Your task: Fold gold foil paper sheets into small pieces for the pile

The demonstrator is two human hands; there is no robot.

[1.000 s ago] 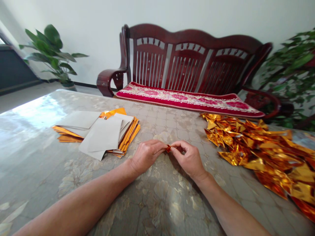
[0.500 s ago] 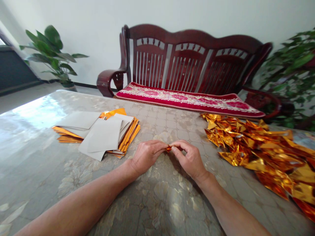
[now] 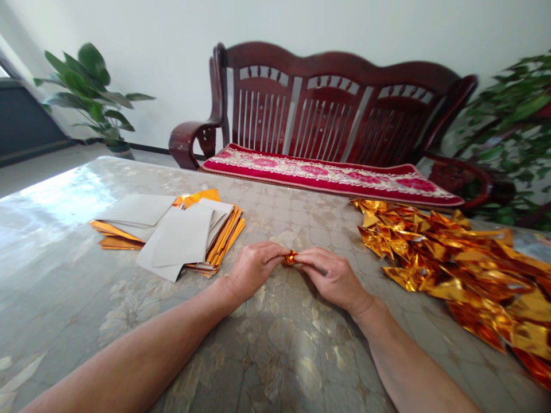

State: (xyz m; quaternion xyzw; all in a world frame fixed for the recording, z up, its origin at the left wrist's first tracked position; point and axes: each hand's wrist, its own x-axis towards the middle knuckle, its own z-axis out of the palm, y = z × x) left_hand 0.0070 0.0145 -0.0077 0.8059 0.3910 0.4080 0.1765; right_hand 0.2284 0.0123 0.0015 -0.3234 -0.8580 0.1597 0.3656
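A small piece of shiny gold foil paper (image 3: 290, 258) is pinched between my two hands, just above the table. My left hand (image 3: 255, 268) grips its left end with thumb and fingertips. On the other side, my right hand (image 3: 333, 275) holds the right end in the same kind of pinch. Only the middle of the foil shows; the fingers cover the rest. To the left lies a loose stack of paper sheets (image 3: 183, 236), grey-white on one side and gold on the other. A heap of folded gold foil pieces (image 3: 451, 269) spreads at the right.
The table (image 3: 275, 367) has a glossy floral cover. Behind it stands a dark red wooden bench (image 3: 297, 60) with a red and white floral seat mat (image 3: 316, 170). Leafy plants stand at the left (image 3: 92, 86) and right (image 3: 512, 126).
My hands have drawn slightly apart and a little more of the gold foil shows between them. The right-hand fingers have straightened somewhat. The stack and heap lie as before.
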